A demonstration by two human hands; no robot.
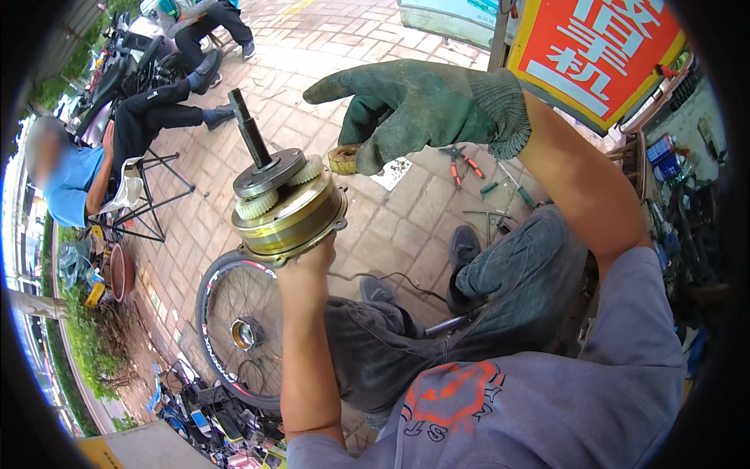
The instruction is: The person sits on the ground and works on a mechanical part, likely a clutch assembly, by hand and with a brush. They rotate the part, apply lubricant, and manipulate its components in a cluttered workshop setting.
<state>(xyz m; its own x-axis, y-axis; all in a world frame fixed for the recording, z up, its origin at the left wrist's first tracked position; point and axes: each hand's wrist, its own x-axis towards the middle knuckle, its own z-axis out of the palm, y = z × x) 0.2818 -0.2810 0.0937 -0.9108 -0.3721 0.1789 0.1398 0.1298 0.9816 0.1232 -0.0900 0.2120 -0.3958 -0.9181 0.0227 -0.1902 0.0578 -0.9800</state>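
Observation:
My bare left hand (pixel 314 256) holds a greasy geared motor core (pixel 291 223) up from below, its fingers mostly hidden under it. The core has a round brass-coloured housing, a metal disc on top and a dark axle (pixel 250 131) that leans left. Two pale toothed gears (pixel 309 170) sit under the disc's edge. Just right of the core, my gloved right hand (pixel 418 109) pinches a small yellow-brown gear (pixel 344 159) by its thumb. The index finger of the green glove points out to the left. The small gear is apart from the core.
A spoked wheel (pixel 244 332) with a hollow hub lies at my left foot. Red-handled pliers (pixel 462 166) and a screwdriver (pixel 517 186) are on the brick paving. Seated people (pixel 74 184) are at far left. A red sign (pixel 598 55) stands at far right, with tools below.

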